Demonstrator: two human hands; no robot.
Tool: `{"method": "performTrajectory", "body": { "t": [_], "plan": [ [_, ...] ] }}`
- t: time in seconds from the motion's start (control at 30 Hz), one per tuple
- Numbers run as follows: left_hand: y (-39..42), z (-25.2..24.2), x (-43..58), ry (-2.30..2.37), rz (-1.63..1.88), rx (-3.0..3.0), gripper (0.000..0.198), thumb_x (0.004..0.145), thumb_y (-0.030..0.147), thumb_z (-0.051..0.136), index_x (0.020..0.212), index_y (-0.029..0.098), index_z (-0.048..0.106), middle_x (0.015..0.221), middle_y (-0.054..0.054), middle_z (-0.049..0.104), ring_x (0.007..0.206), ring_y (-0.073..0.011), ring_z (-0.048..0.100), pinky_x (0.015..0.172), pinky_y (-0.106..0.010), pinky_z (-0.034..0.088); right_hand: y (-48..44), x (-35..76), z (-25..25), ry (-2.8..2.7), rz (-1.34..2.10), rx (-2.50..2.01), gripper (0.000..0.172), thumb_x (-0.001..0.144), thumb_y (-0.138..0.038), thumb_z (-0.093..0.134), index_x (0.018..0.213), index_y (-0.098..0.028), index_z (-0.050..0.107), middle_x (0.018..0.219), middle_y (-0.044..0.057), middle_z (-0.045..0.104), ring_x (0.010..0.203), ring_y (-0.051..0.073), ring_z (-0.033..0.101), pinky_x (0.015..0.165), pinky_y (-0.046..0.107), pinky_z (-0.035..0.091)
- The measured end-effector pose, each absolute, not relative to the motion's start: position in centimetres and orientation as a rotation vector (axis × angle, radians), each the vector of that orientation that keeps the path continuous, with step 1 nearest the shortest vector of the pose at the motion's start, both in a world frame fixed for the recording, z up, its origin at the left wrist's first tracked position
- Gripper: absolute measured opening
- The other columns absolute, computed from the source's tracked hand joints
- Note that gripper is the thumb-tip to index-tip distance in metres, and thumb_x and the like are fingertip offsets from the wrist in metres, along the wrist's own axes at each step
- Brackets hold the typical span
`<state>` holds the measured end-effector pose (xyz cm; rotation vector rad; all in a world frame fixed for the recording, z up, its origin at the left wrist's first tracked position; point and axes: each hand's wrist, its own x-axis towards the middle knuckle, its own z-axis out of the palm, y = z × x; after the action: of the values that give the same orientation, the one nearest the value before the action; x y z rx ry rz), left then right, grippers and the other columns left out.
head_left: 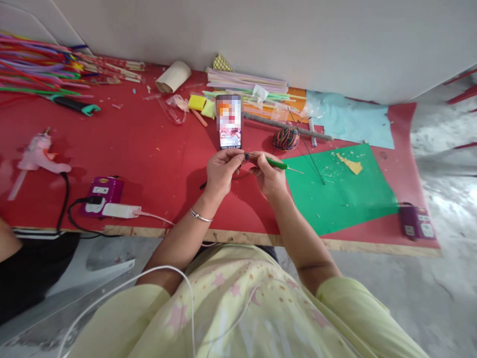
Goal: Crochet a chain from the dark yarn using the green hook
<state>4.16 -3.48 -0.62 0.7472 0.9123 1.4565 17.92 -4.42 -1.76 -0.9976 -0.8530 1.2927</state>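
Observation:
My right hand [270, 176] grips a crochet hook [276, 163] with a green handle, its thin metal ends sticking out both ways. The left end of the hook meets a small dark piece of yarn work [246, 157], pinched in the fingertips of my left hand [223, 171]. How the yarn loops around the hook is too small to make out. Just beyond my left hand stands a lit phone [229, 136], part of its screen blurred. A multicoloured ball of yarn [285, 138] lies past my right hand, with thin dark sticks beside it.
A green sheet [335, 194] lies at the right, with a yellow scrap [350, 164] on it. Pastel sticks [248, 79] and a cardboard tube [173, 76] line the back. Leftward are a pink glue gun [39, 154], purple power socket [104, 191] and pliers [74, 105].

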Motion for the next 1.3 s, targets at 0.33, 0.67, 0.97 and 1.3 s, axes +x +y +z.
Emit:
{"method": "performTrajectory", "body": {
  "t": [0.33,0.67,0.97,1.3],
  "plan": [
    [-3.35,-1.00,4.13,0.942,1.508,0.757,0.022,0.070,0.029,0.091,0.086,0.021,0.079,0.068,0.000,0.071,0.051,-0.0058,0.053,0.046,-0.020,0.039,-4.54,18.03,-1.28,-0.967,1.219,-1.032,0.027,0.077,-0.053,0.085,0.089,-0.029,0.083,0.096,0.001,0.081,0.092,0.019,0.076,0.065,0.027,0.063],
    [-3.28,-1.29,4.22,0.924,1.545,0.773,0.022,0.069,0.031,0.091,0.086,0.022,0.079,0.068,0.001,0.069,0.052,-0.0060,0.052,0.047,-0.020,0.039,-4.60,18.00,-1.26,-0.972,1.195,-1.003,0.024,0.080,-0.051,0.084,0.090,-0.029,0.083,0.098,0.001,0.081,0.092,0.018,0.076,0.066,0.027,0.062],
    [-3.38,-0.81,4.22,0.967,1.540,0.750,0.025,0.068,0.033,0.093,0.084,0.022,0.079,0.065,0.002,0.066,0.045,-0.0034,0.042,0.041,-0.019,0.032,-4.71,18.04,-0.90,-1.092,1.063,-1.005,0.017,0.080,-0.049,0.084,0.088,-0.034,0.085,0.100,0.003,0.079,0.103,0.023,0.074,0.070,0.032,0.063],
    [-3.38,-1.27,4.19,0.964,1.524,0.744,0.025,0.070,0.036,0.092,0.088,0.023,0.081,0.058,0.004,0.061,0.047,-0.0047,0.046,0.042,-0.018,0.032,-4.78,18.27,-0.82,-1.137,1.042,-1.003,0.015,0.082,-0.047,0.083,0.091,-0.035,0.085,0.102,0.003,0.079,0.107,0.024,0.073,0.075,0.035,0.064]
  ]
}}
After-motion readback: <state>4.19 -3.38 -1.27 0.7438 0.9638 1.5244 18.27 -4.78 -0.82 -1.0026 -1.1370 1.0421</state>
